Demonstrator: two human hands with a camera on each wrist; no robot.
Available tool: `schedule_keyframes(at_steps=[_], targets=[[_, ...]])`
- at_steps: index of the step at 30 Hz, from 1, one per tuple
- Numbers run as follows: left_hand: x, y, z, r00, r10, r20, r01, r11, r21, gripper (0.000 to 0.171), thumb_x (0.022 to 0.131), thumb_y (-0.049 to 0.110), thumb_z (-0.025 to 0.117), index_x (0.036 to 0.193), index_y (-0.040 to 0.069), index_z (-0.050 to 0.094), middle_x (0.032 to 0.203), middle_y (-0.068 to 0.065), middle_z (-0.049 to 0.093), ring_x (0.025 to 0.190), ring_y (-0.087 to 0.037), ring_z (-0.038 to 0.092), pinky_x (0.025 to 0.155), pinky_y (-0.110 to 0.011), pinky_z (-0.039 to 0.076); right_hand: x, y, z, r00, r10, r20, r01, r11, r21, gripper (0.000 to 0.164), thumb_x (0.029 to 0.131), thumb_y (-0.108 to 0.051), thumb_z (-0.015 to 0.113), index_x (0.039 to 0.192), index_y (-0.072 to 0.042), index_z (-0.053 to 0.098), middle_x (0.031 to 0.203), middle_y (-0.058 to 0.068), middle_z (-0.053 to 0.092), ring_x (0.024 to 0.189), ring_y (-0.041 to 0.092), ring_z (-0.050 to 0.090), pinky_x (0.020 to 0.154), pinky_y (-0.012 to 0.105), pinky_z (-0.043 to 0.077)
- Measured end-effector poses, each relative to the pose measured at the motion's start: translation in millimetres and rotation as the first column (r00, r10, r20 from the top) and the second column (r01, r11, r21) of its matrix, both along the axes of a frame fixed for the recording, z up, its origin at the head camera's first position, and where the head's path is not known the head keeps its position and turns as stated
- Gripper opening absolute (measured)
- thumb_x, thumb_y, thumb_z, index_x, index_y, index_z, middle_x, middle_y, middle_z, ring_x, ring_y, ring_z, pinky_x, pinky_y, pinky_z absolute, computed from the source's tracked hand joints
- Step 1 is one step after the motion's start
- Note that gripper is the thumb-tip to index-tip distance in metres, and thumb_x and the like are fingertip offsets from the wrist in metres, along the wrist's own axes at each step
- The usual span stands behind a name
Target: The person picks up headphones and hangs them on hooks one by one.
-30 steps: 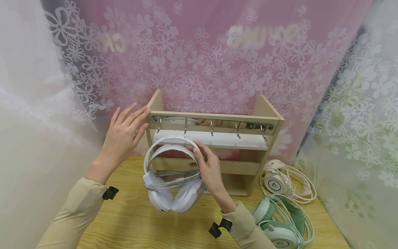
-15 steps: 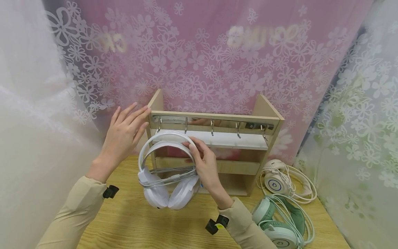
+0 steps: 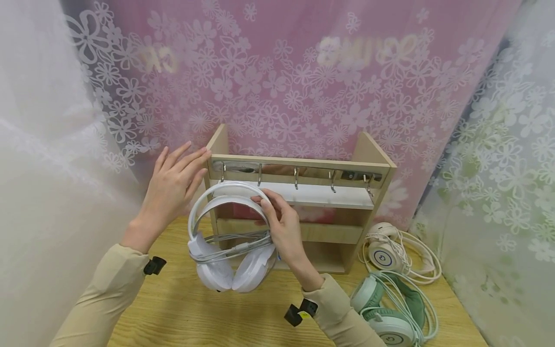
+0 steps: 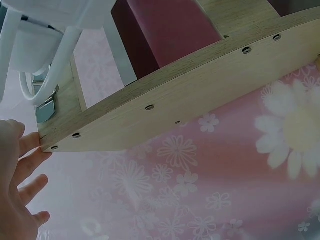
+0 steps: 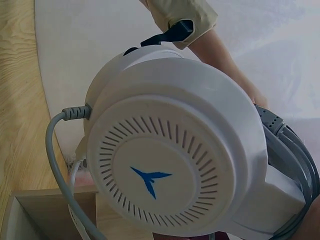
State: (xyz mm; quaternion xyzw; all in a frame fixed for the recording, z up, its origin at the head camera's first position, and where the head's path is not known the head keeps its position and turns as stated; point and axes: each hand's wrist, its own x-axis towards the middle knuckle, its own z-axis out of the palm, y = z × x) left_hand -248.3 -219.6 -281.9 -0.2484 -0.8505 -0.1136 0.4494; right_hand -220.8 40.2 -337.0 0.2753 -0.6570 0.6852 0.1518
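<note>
White headphones (image 3: 214,273) hang in front of the wooden shelf unit (image 3: 289,232), ear cups downward. My right hand (image 3: 286,229) pinches the right side of their headband. Grey cable (image 3: 240,248) is bundled across the headphones between the cups. The right wrist view is mostly one ear cup (image 5: 165,160) with slots and a blue mark. My left hand (image 3: 168,187) rests its straight fingertips on the unit's upper left corner. A metal rail with several hooks (image 3: 296,179) runs along the unit's top board, and the headband's top overlaps the area just below the leftmost hooks.
Cream headphones (image 3: 383,255) with a loose cable lie right of the unit. Green headphones (image 3: 392,328) lie in front of them on the wooden table (image 3: 173,308). A flowered pink curtain (image 3: 282,86) hangs close behind the unit.
My right hand has shifted the white headphones left and slightly upward, toward the unit's left end. My left hand has stayed at the corner.
</note>
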Motion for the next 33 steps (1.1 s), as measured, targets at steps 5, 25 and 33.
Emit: schedule_keyframes(at_steps=[5,25,33], targets=[[0.1,-0.2,1.3,1.000,-0.005,0.016,0.005,1.000,0.008,0.038,0.102,0.022,0.061,0.139,0.013,0.063,0.142,-0.007,0.061,0.145,-0.031,0.041,0.124,-0.056,0.013,-1.4,-3.3,2.0,0.999,-0.048,-0.017,0.049,0.998,0.040,0.035,0.106,-0.017,0.055,0.135,0.001,0.059,0.119,0.018,0.072,0.120,0.025,0.064,0.091,0.029,0.057],[2.3,-1.3,3.8,0.998,-0.009,0.056,0.008,1.000,0.022,0.037,0.104,0.021,0.058,0.139,0.013,0.063,0.143,-0.007,0.061,0.145,-0.031,0.041,0.124,-0.055,0.012,-9.3,-17.8,-3.1,0.995,-0.097,0.025,0.095,0.993,0.064,0.036,0.104,-0.021,0.058,0.134,-0.002,0.061,0.118,0.012,0.074,0.112,0.018,0.067,0.093,0.020,0.051],[1.7,-1.3,3.1,0.999,-0.007,0.050,0.006,1.000,0.026,0.037,0.103,0.021,0.059,0.139,0.013,0.062,0.143,-0.007,0.061,0.144,-0.031,0.042,0.124,-0.056,0.012,-16.4,-19.4,-4.9,0.997,-0.071,0.016,0.070,0.994,0.082,0.035,0.104,-0.020,0.059,0.134,-0.002,0.061,0.119,0.013,0.073,0.116,0.024,0.068,0.093,0.019,0.051]])
